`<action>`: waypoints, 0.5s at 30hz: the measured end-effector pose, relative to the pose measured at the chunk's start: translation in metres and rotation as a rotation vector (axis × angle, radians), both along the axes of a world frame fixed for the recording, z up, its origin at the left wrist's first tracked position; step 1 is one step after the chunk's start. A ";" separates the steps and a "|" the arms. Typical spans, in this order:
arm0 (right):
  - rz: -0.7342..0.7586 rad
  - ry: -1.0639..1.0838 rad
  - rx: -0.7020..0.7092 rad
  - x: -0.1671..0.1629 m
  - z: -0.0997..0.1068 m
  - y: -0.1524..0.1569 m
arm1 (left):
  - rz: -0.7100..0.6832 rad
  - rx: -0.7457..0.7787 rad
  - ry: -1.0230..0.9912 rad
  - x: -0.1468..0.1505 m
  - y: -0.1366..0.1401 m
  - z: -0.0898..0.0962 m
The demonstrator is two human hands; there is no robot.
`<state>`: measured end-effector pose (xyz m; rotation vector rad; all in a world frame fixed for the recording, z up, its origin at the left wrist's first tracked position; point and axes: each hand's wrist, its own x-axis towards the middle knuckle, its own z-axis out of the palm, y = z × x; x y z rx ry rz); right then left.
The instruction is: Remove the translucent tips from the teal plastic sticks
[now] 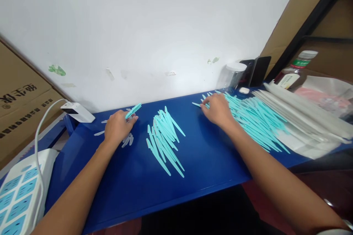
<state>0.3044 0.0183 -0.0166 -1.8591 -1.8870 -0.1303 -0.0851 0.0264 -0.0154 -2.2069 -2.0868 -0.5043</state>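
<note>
My left hand (118,126) is closed around a small bundle of slim turquoise plastic sticks (134,111), shaped like eyebrow razors, whose ends poke out above the thumb. Under and beside that hand lie several small translucent strips (127,140), perhaps blade caps. At the left edge of a big heap of the same sticks (253,121), my right hand (217,109) has thumb and forefinger pinched at one stick (196,105); its far part is hidden by the hand. Between my hands, a loose pile of turquoise sticks (164,136) lies slanting on the blue table (124,191).
Behind the heap stand a clear jar with a white lid (235,75) and a dark phone (260,70). Pale packaging sheets (306,117) and a bottle (293,71) occupy the right. A power strip (24,191) and a white device (78,112) sit left, against the wall (154,25).
</note>
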 end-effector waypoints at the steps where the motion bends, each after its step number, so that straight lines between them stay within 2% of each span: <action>1: 0.085 0.053 -0.013 -0.009 -0.002 -0.003 | -0.022 -0.002 0.020 0.001 0.001 -0.002; 4: 0.326 0.208 -0.143 -0.038 -0.009 -0.013 | -0.059 -0.030 -0.008 0.002 0.003 -0.005; 6: 0.405 0.233 -0.206 -0.052 -0.012 -0.018 | -0.061 -0.047 -0.064 0.004 0.003 -0.003; 11: 0.395 0.231 -0.290 -0.056 -0.012 -0.023 | -0.054 -0.138 -0.034 0.009 0.000 0.003; 15: 0.376 0.243 -0.266 -0.054 -0.012 -0.023 | -0.119 -0.130 0.017 0.010 -0.001 0.002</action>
